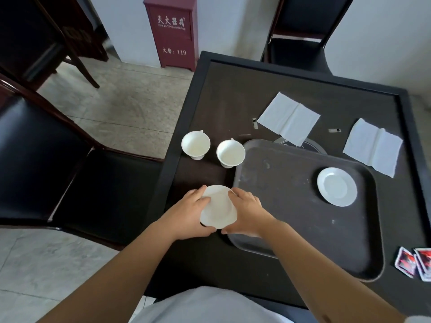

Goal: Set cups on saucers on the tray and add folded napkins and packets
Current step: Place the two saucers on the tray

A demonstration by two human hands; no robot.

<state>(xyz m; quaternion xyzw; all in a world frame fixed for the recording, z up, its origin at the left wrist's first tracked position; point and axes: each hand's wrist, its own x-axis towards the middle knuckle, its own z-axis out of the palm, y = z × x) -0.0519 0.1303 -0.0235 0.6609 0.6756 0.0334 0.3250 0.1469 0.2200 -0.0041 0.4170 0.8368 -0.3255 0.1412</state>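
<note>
Both hands clasp one white saucer (pixel 218 207) between them at the table's near left, just beside the tray (pixel 291 229): the left hand (pixel 189 214) grips its left rim, the right hand (pixel 249 214) its right. A second saucer (pixel 337 186) lies on the tray. Two cups (pixel 196 143) stand beyond. Farther off, a red box (pixel 172 31) reads "119".

Both hands hold one white saucer (pixel 218 207) by its edges — the left hand (pixel 190 212) on its left side, the right hand (pixel 248 212) on its right — just beside the tray (pixel 291 206). A second saucer (pixel 337 186) lies on the tray. Two empty cups (pixel 196 144) (pixel 230 153) stand on the counter (pixel 233 96) left of the tray. Two unfolded napkins (pixel 289 118) (pixel 372 146) lie behind it, and red packets (pixel 414 263) at the right edge.
</note>
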